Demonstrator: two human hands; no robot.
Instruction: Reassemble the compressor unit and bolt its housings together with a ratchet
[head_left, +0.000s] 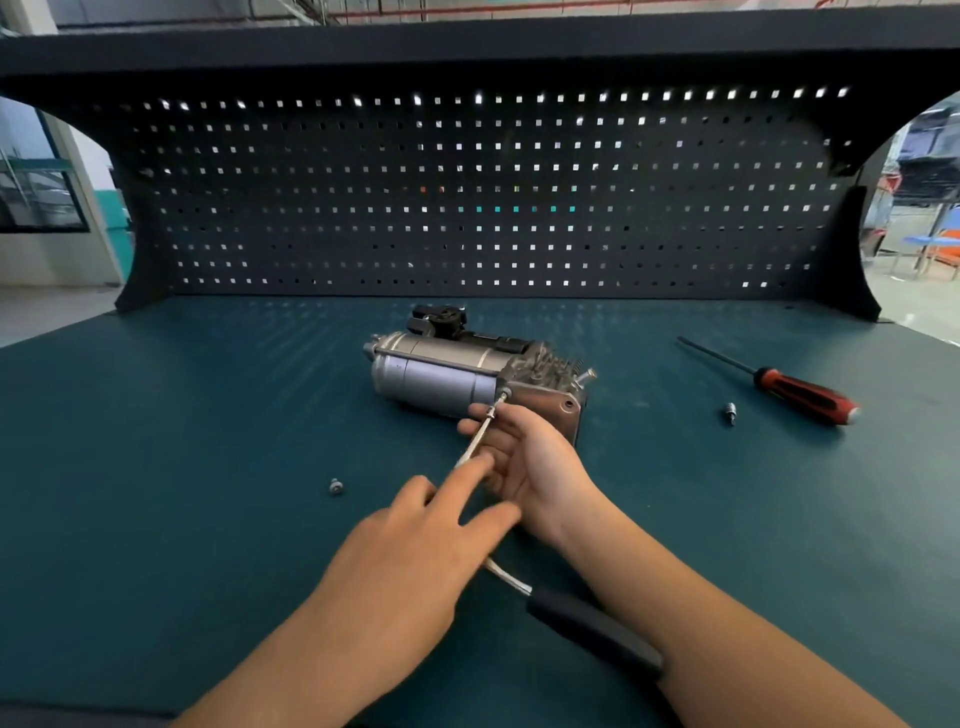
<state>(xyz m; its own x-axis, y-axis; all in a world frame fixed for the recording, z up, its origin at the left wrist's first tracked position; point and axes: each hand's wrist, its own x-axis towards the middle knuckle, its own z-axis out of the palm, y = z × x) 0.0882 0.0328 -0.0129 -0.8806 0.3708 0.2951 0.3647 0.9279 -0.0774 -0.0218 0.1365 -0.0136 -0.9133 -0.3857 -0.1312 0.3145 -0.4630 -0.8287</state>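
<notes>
A dark teal worktop (208, 441) runs wide in front of the person. At its far edge a black pegboard (467, 208) stands under a dark shelf (467, 52), with light showing through the square holes. Past the pegboard on the left is a window in a pale wall. On the right there is a bright floor with blurred orange and blue furniture.

The compressor (441, 374) lies on its side in the middle of the worktop, its silver cylinder to the left and its finned housing to the right. A black connector sits on its far side.

A loose bolt (336, 487) lies near and left of the compressor. Well to the right, a red and black screwdriver (802, 397) lies at a slant, and a small bit (730, 414) lies just beside it.

The ratchet (592, 631) points from near to far. Its black handle passes under the right forearm, and the tip of its thin shaft meets a bolt at the compressor's near housing corner.

The right grip (530, 467) grasps the shaft, its fingers lightly curled about it just short of the tip. The left grip (415, 540) is released, palm down, with the index finger and thumb stretched out. The index fingertip touches the shaft. The ratchet's head is hidden beneath both hands.
</notes>
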